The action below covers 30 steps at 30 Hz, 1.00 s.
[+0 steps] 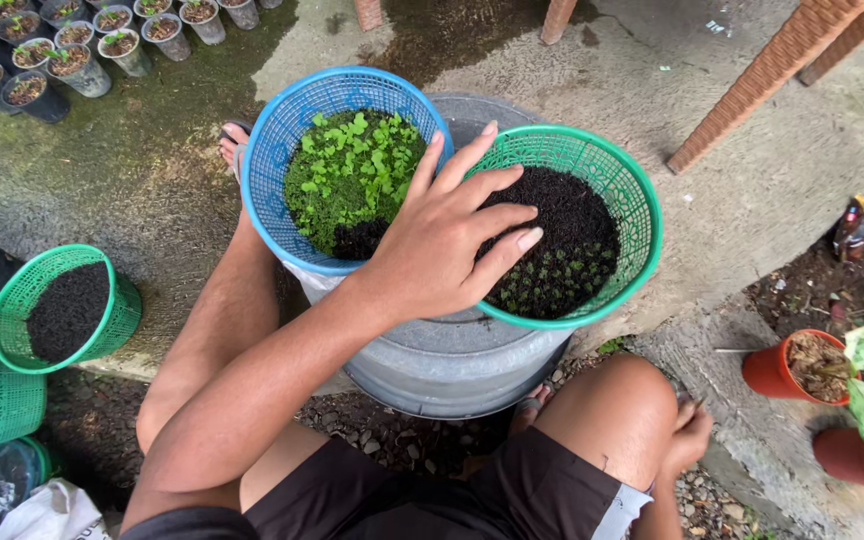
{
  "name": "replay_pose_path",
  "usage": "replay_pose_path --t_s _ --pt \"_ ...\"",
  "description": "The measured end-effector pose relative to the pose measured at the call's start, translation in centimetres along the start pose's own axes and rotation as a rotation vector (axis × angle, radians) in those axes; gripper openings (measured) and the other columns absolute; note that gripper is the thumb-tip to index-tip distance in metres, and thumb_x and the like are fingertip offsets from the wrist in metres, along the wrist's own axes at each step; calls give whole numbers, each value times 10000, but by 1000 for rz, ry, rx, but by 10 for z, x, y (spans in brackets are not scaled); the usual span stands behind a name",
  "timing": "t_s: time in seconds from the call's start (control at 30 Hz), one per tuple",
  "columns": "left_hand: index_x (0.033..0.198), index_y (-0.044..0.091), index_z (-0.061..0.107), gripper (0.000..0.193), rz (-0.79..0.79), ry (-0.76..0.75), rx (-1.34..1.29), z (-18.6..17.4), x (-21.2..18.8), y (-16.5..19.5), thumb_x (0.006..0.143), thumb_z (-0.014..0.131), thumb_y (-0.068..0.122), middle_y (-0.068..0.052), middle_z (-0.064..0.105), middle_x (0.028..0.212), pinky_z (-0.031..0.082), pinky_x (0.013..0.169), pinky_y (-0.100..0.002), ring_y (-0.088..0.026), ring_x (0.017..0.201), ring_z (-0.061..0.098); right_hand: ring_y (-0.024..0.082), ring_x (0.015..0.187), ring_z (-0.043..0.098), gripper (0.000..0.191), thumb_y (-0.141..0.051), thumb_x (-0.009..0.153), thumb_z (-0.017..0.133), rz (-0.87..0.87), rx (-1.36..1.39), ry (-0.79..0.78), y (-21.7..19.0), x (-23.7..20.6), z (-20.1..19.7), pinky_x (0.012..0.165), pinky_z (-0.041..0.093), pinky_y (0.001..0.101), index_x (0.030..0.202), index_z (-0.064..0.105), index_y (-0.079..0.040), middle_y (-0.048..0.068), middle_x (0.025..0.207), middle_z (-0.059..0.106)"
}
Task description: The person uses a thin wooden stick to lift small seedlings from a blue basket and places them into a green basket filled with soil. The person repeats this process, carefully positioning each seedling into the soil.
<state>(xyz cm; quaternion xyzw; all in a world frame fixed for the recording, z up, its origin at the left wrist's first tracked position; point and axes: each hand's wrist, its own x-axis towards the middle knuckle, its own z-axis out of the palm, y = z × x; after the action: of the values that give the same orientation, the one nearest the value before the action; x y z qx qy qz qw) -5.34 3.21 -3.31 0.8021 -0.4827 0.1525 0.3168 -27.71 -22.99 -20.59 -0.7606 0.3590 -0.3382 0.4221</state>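
Left grip [442, 250] spread flat, fingers apart, clamped on nothing, resting across the gap between blue basket [347, 165] of green seedlings and green basket [572, 225] of dark soil with tiny sprouts. Right grip [690, 438] curled loosely at the knee, holding nothing. Seemingly mid-transplant between baskets; next calls for a gentle pinch at one seedling. Both baskets perched on a grey metal tub [452, 360]. Wet concrete ground [152, 170], small potted seedlings [72, 45], another green basket [62, 310], orange pot [782, 365].
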Motion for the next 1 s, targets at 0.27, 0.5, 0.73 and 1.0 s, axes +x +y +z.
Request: replay_pose_path --t_s 0.27,0.5,0.73,1.0 --pt "1145 109 810 384 16 50 -16 7 -7 1 1048 613 424 -182 639 1410 131 1254 -721 -418 1541 338 126 833 560 208 -87 1220 481 -642 79 258 -16 59 -51 777 522 308 1124 566 77 109 1050 627" --pt "1171 112 800 381 79 14 -58 -23 -22 -3 1035 635 428 -185 601 1469 117 1267 -716 -418 1566 293 121 828 594 203 -147 1176 519 -684 405 70 -14 70 -110 785 549 296 1103 594 27 90 1017 647" --pt "1180 137 805 301 105 12 -143 -74 -31 -29 1029 657 352 -129 607 1498 179 1320 -680 -394 1581 342 117 822 628 201 -207 1131 557 -695 532 -202 -41 81 -75 793 577 285 1082 621 -22 72 984 667" --pt "1096 114 810 299 61 -48 -230 -120 -60 -96 1023 617 331 -124 648 1452 277 1322 -638 -395 1542 450 112 815 666 204 -275 1080 600 -646 487 -731 -117 124 35 802 609 271 1058 653 -79 51 946 690"
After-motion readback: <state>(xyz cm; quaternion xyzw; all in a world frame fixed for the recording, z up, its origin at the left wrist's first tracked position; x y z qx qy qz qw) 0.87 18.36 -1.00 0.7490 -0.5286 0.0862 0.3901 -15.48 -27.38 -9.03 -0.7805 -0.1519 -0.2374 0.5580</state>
